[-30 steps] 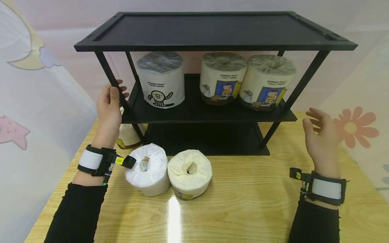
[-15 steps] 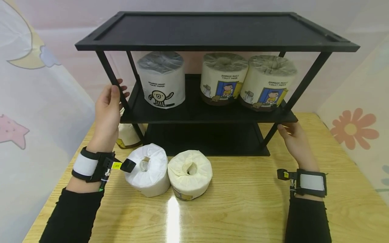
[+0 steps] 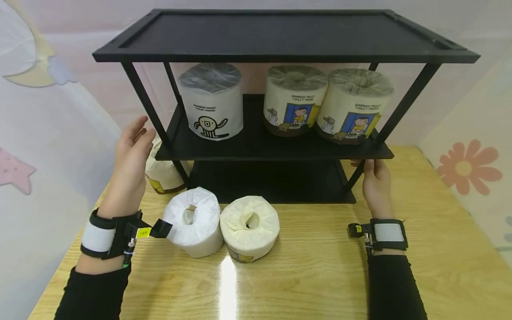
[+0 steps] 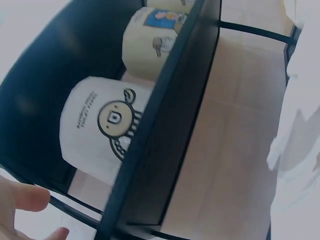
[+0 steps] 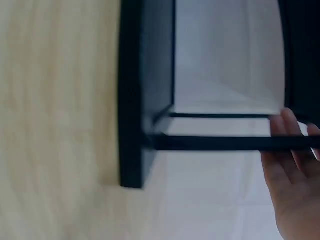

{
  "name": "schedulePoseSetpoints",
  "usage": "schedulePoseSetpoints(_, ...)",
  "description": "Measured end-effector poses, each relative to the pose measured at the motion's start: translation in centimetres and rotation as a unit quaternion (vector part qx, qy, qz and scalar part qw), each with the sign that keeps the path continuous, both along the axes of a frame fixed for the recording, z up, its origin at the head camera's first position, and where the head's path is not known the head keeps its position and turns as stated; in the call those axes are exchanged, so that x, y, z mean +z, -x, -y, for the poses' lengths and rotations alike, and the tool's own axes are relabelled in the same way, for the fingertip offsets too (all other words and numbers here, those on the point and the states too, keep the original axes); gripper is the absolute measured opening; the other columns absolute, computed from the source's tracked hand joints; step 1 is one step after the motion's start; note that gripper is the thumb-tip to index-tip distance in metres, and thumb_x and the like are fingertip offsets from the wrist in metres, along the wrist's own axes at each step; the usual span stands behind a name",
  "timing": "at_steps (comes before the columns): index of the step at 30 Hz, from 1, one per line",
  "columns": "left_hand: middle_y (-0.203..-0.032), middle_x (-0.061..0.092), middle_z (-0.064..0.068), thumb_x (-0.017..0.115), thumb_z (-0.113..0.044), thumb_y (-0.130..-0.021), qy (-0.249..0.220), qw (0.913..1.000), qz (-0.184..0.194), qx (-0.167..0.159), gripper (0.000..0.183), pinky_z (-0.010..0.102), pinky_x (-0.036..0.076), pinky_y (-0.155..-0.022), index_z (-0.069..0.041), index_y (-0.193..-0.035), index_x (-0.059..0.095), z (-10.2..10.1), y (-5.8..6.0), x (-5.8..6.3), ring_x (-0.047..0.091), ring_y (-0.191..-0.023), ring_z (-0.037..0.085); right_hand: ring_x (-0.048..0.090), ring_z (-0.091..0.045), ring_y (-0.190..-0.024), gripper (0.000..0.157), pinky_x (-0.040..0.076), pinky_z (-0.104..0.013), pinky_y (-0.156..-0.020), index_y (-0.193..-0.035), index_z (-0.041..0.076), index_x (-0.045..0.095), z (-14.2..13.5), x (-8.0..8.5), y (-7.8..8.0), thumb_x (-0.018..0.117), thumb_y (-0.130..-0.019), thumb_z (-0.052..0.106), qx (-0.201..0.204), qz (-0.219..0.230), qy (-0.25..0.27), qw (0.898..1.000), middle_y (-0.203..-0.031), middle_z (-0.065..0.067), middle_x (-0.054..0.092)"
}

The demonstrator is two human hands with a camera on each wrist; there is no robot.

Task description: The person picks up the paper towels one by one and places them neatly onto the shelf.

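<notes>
A black tiered rack (image 3: pixel 256 153) stands on the table. On its middle shelf are a white toilet roll (image 3: pixel 212 106) with a cartoon face and two cream toilet rolls (image 3: pixel 294 100) with a blue picture. My left hand (image 3: pixel 134 153) hovers left of the rack's front left post, loosely bent and holding nothing; its thumb (image 4: pixel 30 197) shows beside the rack. On the other side, my right hand (image 3: pixel 375 180) holds the lower front right post (image 5: pixel 225 143), just under the middle shelf. Its fingers (image 5: pixel 287 165) pass behind that post, thumb at its outer side.
In front of the rack, a white roll (image 3: pixel 204 235) and a cream roll (image 3: pixel 260 240) stand side by side on the wooden table (image 3: pixel 304 275). Another cream roll (image 3: pixel 166 175) sits behind the left post. A printed backdrop (image 3: pixel 72 133) rises around the table.
My left hand has let go of the front left post and drawn back leftward. My right hand has come in from the right to the lower right post and taken hold there.
</notes>
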State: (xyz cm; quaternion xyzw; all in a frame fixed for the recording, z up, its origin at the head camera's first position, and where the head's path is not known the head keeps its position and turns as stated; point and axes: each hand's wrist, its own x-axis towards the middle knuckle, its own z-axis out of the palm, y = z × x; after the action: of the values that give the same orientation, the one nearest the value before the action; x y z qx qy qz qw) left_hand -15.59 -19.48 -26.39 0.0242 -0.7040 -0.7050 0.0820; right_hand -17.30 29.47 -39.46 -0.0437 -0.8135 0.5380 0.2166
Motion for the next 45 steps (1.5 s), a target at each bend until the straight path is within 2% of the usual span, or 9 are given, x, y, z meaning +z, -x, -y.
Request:
schedulePoseSetpoints(4,-0.164,0.006,0.0,0.049,-0.029,-0.103,0.012,0.9998,0.017,0.004,0.065,0.031,0.01,-0.12,-0.018,-0.159,0.018,-0.2,-1.5,0.2,0.006,-0.148,0.01,0.06,-0.014,-0.1,0.033,0.044,-0.03,-0.094,-0.111,0.015,0.061,0.5,-0.4,0.3,0.035,-0.107,0.035,-0.024,-0.02,0.031,0.999,-0.103,-0.008,0.064)
schedulePoseSetpoints(7,-0.163,-0.001,0.003,0.051,-0.026,-0.103,0.089,0.996,0.007,0.008,0.068,0.035,0.007,-0.121,-0.016,-0.158,0.012,-0.7,-2.4,0.0,0.003,-0.15,0.014,0.061,-0.015,-0.099,0.035,0.045,-0.028,-0.093,-0.108,0.013,0.063,0.5,-0.6,0.3,0.037,-0.106,0.037,-0.033,-0.019,0.054,0.998,-0.102,-0.01,0.064)
schedulePoseSetpoints(11,-0.157,-0.005,0.007,0.055,-0.016,-0.101,0.194,0.9801,-0.04,0.012,0.072,0.042,0.009,-0.12,-0.005,-0.155,0.009,-1.6,-3.6,-0.6,0.005,-0.148,0.024,0.061,-0.019,-0.1,0.037,0.045,-0.029,-0.093,-0.106,0.011,0.065,0.6,-0.5,0.2,0.043,-0.103,0.041,-0.028,-0.012,0.115,0.993,-0.103,-0.012,0.064)
schedulePoseSetpoints(17,-0.156,-0.003,0.01,0.057,-0.011,-0.1,0.252,0.959,-0.129,-0.007,0.063,0.055,0.011,-0.117,-0.004,-0.152,0.024,-2.9,-5.9,-1.6,0.007,-0.147,0.029,0.056,-0.023,-0.104,0.043,0.041,-0.036,-0.097,-0.107,0.005,0.063,0.8,-0.5,0.0,0.045,-0.101,0.044,-0.015,-0.002,0.167,0.986,-0.105,-0.014,0.061)
schedulePoseSetpoints(24,-0.156,0.014,0.019,0.067,-0.006,-0.091,0.414,0.8757,-0.248,0.021,0.061,0.061,0.027,-0.107,-0.005,-0.147,0.042,-4.4,-8.1,-3.3,0.017,-0.144,0.037,0.054,-0.017,-0.1,0.035,0.037,-0.033,-0.097,-0.108,0.013,0.057,0.7,-1.5,0.3,0.036,-0.103,0.04,-0.014,0.018,0.103,0.994,-0.1,-0.007,0.06)
schedulePoseSetpoints(31,-0.15,0.039,0.017,0.044,-0.042,-0.104,0.491,0.8096,-0.319,-0.042,0.054,0.06,0.033,-0.106,-0.006,-0.145,0.046,-6.0,-9.3,-4.5,0.034,-0.139,0.039,0.055,-0.016,-0.095,0.037,0.037,-0.029,-0.092,-0.104,0.008,0.059,0.7,-1.9,0.3,0.037,-0.104,0.037,-0.023,-0.012,0.113,0.993,-0.093,-0.004,0.061)
schedulePoseSetpoints(35,-0.146,0.05,0.005,0.038,-0.051,-0.105,0.535,0.7744,-0.319,-0.113,0.055,0.054,0.035,-0.109,-0.012,-0.139,0.055,-7.1,-10.4,-4.8,0.043,-0.136,0.031,0.057,-0.018,-0.093,0.042,0.042,-0.028,-0.09,-0.102,-0.002,0.061,0.6,-2.1,0.3,0.046,-0.101,0.037,-0.006,-0.033,0.192,0.981,-0.091,-0.005,0.063)
schedulePoseSetpoints(41,-0.14,0.055,0.001,0.066,-0.04,-0.095,0.586,0.7166,-0.312,-0.213,0.043,0.047,0.038,-0.108,-0.016,-0.13,0.062,-9.1,-11.8,-5.6,0.047,-0.134,0.023,0.057,-0.021,-0.091,0.04,0.044,-0.028,-0.091,-0.095,-0.009,0.057,0.7,-2.4,0.6,0.052,-0.098,0.031,0.035,-0.075,0.301,0.95,-0.088,-0.008,0.062)
schedulePoseSetpoints(45,-0.132,0.06,0.0,0.073,-0.038,-0.09,0.596,0.7017,-0.322,-0.219,0.043,0.04,0.042,-0.105,-0.015,-0.124,0.064,-10.3,-12.0,-6.1,0.052,-0.126,0.019,0.057,-0.021,-0.089,0.036,0.046,-0.028,-0.089,-0.094,-0.007,0.058,0.9,-2.4,0.6,0.053,-0.097,0.028,0.033,-0.084,0.334,0.938,-0.087,-0.009,0.061)
